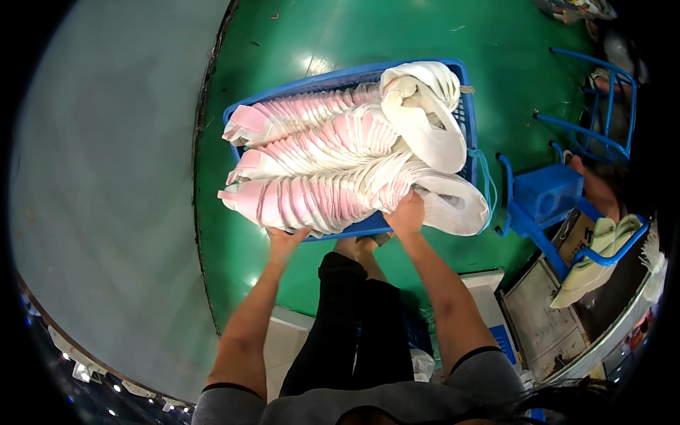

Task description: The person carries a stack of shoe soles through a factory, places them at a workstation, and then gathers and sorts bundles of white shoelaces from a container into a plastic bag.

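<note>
A blue plastic basket [340, 76] stands in front of me, filled with long rows of nested pink and white shoe uppers. My left hand [285, 246] presses against the near side of the closest row of shoe uppers [297, 202], toward its left part. Its fingertips go under the row and are partly hidden. Farther right, my right hand [406, 214] grips the same row by its near edge, close to the white collars. Behind it lie a middle row [319, 145] and a far row [297, 110]. Large white uppers [425, 124] rest on the right end.
A grey surface [113, 177] with a dark edge fills the left side. Green floor [397, 28] surrounds the basket. On the right are a blue stool [545, 191], another blue metal frame [609, 106] and pale cloth pieces [598, 258]. Light blue cord [487, 180] hangs at the basket's right end.
</note>
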Demonstrator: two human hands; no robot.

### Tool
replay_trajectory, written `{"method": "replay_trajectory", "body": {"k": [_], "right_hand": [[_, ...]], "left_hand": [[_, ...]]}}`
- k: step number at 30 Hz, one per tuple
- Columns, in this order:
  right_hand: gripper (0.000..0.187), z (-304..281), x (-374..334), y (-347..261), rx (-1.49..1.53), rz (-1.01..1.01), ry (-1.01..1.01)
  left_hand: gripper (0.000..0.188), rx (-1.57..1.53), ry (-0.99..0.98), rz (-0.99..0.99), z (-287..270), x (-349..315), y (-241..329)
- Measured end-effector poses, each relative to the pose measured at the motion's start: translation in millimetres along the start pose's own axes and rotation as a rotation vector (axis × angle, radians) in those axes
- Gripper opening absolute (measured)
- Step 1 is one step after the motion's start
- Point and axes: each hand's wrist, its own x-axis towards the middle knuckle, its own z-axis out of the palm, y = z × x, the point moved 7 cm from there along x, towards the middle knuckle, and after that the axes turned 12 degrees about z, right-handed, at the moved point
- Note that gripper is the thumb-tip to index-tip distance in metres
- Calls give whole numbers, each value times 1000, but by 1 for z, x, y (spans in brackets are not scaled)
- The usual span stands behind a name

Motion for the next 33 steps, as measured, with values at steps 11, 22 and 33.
{"method": "replay_trajectory", "body": {"k": [11,22,33], "right_hand": [[71,-75,-35,-63,333,-144,-402],[63,-290,-242,-39,554,121,-159],[84,-493,-398,76,886,460,457]], "left_hand": [[52,-129,199,-25,-41,-71,-43],[52,81,-129,527,-137,-231,203],[80,290,-360,1505,-39,-344,474]]}}
